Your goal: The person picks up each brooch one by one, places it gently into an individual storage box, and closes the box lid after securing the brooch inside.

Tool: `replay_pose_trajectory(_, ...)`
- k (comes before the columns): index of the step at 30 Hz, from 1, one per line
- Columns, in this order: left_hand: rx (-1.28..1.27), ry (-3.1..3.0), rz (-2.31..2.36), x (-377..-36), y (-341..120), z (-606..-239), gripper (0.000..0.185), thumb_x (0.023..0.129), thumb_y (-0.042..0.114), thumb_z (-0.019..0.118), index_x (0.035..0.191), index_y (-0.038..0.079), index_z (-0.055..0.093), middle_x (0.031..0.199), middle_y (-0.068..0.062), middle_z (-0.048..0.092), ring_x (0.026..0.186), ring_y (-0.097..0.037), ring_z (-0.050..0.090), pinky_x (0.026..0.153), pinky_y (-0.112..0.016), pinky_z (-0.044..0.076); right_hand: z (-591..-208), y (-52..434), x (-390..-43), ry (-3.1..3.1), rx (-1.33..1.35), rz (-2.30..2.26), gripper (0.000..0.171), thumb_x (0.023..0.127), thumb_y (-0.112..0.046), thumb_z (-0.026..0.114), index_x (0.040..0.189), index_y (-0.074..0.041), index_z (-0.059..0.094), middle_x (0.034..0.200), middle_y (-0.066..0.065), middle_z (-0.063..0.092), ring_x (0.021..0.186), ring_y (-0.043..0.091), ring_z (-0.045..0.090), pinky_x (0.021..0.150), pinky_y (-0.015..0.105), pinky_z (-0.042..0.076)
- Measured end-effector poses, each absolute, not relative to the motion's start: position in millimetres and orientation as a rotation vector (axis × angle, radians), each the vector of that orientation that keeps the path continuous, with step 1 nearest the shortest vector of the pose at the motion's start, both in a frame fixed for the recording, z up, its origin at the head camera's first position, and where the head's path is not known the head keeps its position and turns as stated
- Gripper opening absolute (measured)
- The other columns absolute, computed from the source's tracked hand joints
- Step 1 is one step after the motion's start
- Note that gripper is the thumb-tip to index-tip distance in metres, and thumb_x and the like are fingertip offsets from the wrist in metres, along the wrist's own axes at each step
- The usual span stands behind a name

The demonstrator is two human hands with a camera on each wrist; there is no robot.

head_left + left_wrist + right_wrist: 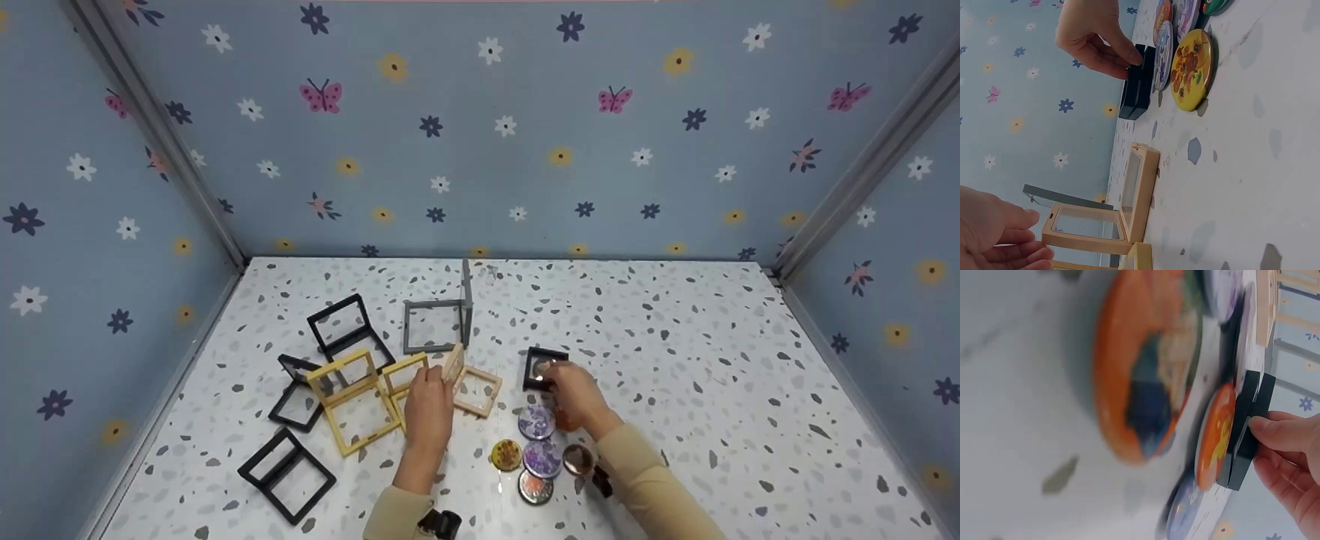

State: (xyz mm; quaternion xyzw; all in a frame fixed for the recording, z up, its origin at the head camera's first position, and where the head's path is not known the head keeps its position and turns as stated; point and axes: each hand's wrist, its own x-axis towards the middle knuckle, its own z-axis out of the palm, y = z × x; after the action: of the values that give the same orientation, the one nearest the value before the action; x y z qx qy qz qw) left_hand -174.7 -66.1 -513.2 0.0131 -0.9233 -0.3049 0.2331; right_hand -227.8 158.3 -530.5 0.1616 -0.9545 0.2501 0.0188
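Note:
My right hand (574,390) pinches the edge of a small black hinged display frame (1249,433), thumb at the seam between its two halves. In the head view a round item shows inside this frame, partly under the fingers. My left hand (430,409) has loosely bent fingers and holds nothing. Its fingertips are close beside the raised lid of a beige hinged frame (480,409). Near the right hand lie round picture badges: an orange one (1216,439), purple ones (542,458) and a yellow sunflower one (1190,70).
Left of my left hand stand yellow frames (346,441) with raised lids. Several black frames (324,486) lie open at the far left. A grey frame (406,330) stands upright-lidded at the back. A brown badge (577,459) lies near my right wrist. Patterned walls enclose the white speckled table (712,360).

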Motion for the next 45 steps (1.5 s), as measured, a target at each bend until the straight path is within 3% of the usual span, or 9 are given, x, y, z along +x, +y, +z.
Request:
replay_pose_trajectory(9,0.066,-2.557,-0.869,-180.0,-70.5,-519.1,0.016,0.080,0.007,0.065,0.087,-0.006,0.061,0.080,-0.015,0.056,0.069,-0.026,0.059,0.057,-0.036,0.050,-530.4,172.8,-231.9,-2.885,0.638,0.554,0.023,0.066,0.004,0.071,0.083,-0.010,0.068,0.080,0.008,0.063,0.074,0.026,0.060,0.070,0.040,0.049)
replay_pose_trajectory(21,0.062,-2.506,-0.903,-185.0,-72.7,-521.4,0.014,0.080,0.005,0.064,0.087,-0.007,0.063,0.076,-0.016,0.059,0.068,-0.030,0.060,0.056,-0.037,0.050,-527.7,190.8,-234.6,-2.884,0.586,0.500,0.023,0.068,0.007,0.067,0.086,-0.007,0.069,0.088,0.012,0.064,0.080,0.031,0.060,0.073,0.041,0.048)
replay_pose_trajectory(45,-0.035,-2.462,-0.998,-174.2,-68.7,-525.5,0.013,0.079,0.002,0.064,0.090,-0.005,0.064,0.077,-0.011,0.058,0.067,-0.021,0.058,0.057,-0.030,0.049,-530.7,240.2,-225.6,-2.865,0.546,0.443,0.031,0.067,0.012,0.063,0.089,-0.008,0.070,0.079,0.016,0.064,0.073,0.032,0.060,0.067,0.043,0.049)
